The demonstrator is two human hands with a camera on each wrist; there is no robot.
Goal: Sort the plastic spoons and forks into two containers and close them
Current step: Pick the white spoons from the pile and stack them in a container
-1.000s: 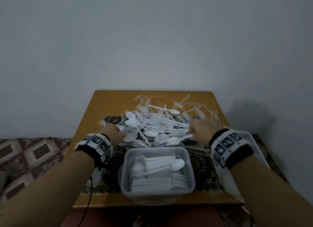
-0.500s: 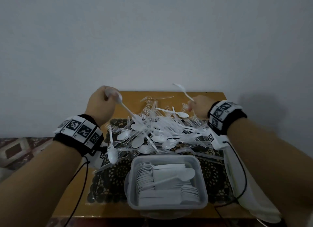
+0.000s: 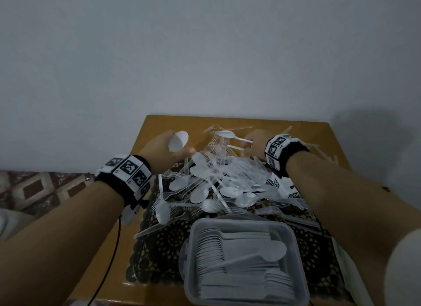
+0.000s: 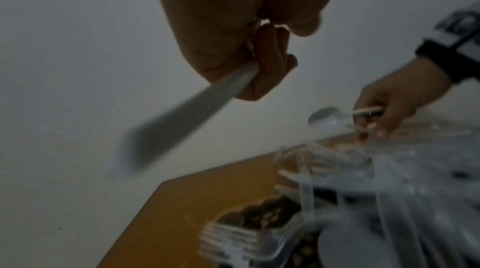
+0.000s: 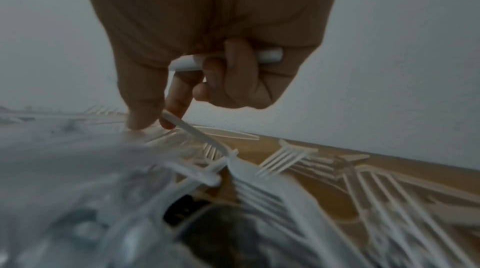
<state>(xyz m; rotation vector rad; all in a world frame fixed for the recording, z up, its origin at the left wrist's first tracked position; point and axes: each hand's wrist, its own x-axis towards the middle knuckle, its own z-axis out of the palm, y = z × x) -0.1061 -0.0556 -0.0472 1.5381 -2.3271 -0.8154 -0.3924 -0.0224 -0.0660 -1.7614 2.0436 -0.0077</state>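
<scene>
Spoons fill both fists — left hand (image 3: pixel 163 149) clenches one spoon (image 3: pixel 178 141), right hand (image 3: pixel 255 143) grasps another (image 3: pixel 226 134) while pinching one more off the pile (image 3: pixel 216 182), likely bound for the container (image 3: pixel 247 262) nearest the person.

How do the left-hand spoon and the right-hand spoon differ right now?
The left-hand spoon has its bowl sticking up above the left hand; the right-hand spoon lies roughly level, bowl pointing left from the right hand. The left hand holds only its spoon; the right also pinches a second utensil's handle. Both spoons are white plastic, lifted above the pile.
</scene>
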